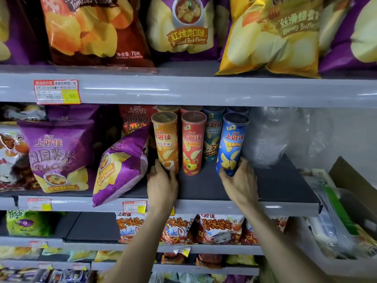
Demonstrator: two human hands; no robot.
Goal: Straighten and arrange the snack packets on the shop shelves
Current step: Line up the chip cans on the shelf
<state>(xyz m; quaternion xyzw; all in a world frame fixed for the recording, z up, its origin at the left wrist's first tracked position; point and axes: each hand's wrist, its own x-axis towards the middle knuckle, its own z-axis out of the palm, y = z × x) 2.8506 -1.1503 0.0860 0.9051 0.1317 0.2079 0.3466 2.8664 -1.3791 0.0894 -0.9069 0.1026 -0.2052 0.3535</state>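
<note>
fingers of my left hand [162, 181] clamped the orange can [165, 139] low down; those of my right hand [240, 181] clamped the blue can [232, 142]. the red can [192, 141] stood between.

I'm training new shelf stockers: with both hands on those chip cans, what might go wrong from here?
1. The left hand grips the orange can and the right hand the blue can near their bases, so these tall cans may tip and knock the red can between them.
2. The tilted purple bag beside the left hand overhangs the shelf edge; a nudge might send it off.
</note>
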